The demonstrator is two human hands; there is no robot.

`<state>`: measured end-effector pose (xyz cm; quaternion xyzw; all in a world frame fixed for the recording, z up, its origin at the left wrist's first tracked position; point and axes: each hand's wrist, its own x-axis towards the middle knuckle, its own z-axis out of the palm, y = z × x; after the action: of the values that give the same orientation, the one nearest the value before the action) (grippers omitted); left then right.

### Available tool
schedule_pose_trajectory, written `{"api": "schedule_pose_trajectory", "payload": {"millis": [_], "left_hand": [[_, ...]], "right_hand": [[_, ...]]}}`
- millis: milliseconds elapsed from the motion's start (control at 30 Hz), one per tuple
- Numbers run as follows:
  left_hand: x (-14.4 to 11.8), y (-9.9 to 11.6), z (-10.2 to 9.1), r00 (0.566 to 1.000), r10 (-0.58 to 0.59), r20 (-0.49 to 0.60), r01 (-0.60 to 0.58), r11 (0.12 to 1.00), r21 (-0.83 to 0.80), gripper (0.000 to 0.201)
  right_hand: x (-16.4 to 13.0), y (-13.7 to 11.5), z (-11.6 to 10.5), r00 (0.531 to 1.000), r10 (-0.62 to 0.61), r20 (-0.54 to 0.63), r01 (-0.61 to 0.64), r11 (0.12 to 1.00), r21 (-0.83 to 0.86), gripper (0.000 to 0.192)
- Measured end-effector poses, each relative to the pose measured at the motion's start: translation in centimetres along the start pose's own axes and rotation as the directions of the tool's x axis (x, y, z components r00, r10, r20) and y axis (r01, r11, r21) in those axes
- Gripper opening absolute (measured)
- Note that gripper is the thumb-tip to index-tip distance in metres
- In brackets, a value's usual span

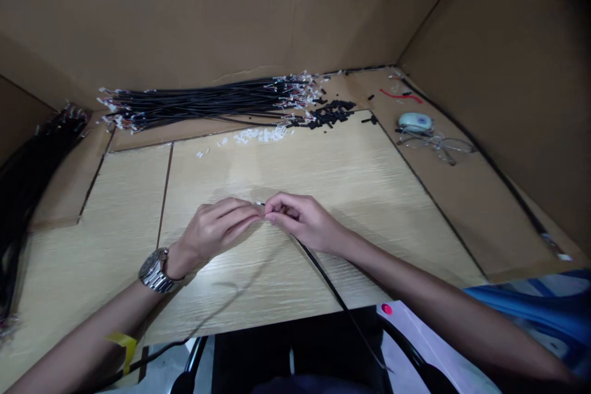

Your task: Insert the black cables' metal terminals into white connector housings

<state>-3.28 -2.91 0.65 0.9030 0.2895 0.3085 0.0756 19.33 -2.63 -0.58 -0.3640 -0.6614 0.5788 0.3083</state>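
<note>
Nearest the camera, a thin black cable rises from the dark gap below the desk edge, crosses the front of the pale wood-grain desk and runs up under the right hand. It is slim, glossy and single, with a small pale tip showing just where the two hands meet. The right hand is curled, its fingertips pinched on the cable's end. The left hand, with a metal wristwatch on its wrist, is half closed too, thumb and forefinger brought together against the same tip, so that both hands grasp the cable end between them, just above the desk near its middle. A strip of yellow tape sits on the left forearm.

Farther back on the desk lies a scatter of small white pieces, and just beside them to the right a heap of short black sleeves. Behind these, along the cardboard wall, a long bundle of black cables lies flat with pale connectors at both ends. Another dark bundle lies along the left edge. On the right, on the brown board, rest a pair of glasses, a small pale oval object touching them, and a red wire piece beyond.
</note>
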Motion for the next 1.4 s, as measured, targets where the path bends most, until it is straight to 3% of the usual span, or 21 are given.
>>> {"api": "schedule_pose_trajectory", "payload": {"millis": [133,300,400,467,567,633,700,833,933,1067,1267,1400], "left_hand": [[-0.1,0.2,0.3,0.999,-0.017,0.029,0.018,1.000,-0.015,0.014],[-0.4,0.7,0.6,0.999,-0.048,-0.013,0.048,0.999,-0.022,0.015],[-0.4,1.0,0.7,0.982,-0.177,-0.065,0.166,0.974,-0.154,0.012],[-0.3,1.2,0.7,0.916,-0.395,-0.075,0.345,0.868,-0.358,0.007],[0.0,1.2,0.6,0.736,-0.676,0.033,0.525,0.540,-0.658,0.020],[0.3,1.1,0.5,0.661,-0.740,0.125,0.561,0.377,-0.737,0.027],[0.5,1.0,0.4,0.616,-0.764,0.193,0.599,0.294,-0.745,0.029],[0.6,0.9,0.3,0.562,-0.750,0.348,0.669,0.164,-0.725,0.041],[0.7,1.0,0.1,0.547,-0.650,0.528,0.708,0.023,-0.706,0.060],[1.0,1.6,-0.3,0.519,-0.447,0.728,0.781,-0.098,-0.617,0.046],[0.7,1.5,-0.3,0.546,-0.350,0.762,0.725,-0.258,-0.638,0.028],[0.5,1.1,-0.3,0.564,-0.343,0.751,0.713,-0.257,-0.653,0.031]], "right_hand": [[-0.1,-0.1,0.1,0.999,-0.034,-0.013,0.033,0.998,-0.047,0.012],[-0.2,-0.4,0.3,0.992,-0.116,-0.046,0.108,0.984,-0.142,0.011],[-0.2,-0.8,0.3,0.990,-0.138,-0.038,0.131,0.979,-0.158,0.009],[-0.3,-1.0,0.2,0.985,-0.170,-0.040,0.159,0.967,-0.197,0.009],[-0.4,-1.0,0.0,0.973,-0.228,-0.037,0.212,0.945,-0.249,0.008],[-0.4,-1.0,0.0,0.967,-0.251,-0.031,0.234,0.935,-0.265,0.008],[-0.5,-0.9,-0.1,0.964,-0.265,-0.034,0.247,0.931,-0.268,0.007],[-0.6,-1.1,-0.1,0.954,-0.300,-0.032,0.282,0.924,-0.260,0.007],[-0.8,-1.4,0.0,0.949,-0.314,0.018,0.305,0.908,-0.288,0.008],[-1.2,-1.4,0.2,0.936,-0.326,0.137,0.353,0.876,-0.330,0.014],[-1.4,-1.5,0.6,0.931,-0.353,0.094,0.364,0.877,-0.315,0.013],[-1.5,-1.8,0.9,0.955,-0.297,0.020,0.293,0.925,-0.242,0.009]]}}
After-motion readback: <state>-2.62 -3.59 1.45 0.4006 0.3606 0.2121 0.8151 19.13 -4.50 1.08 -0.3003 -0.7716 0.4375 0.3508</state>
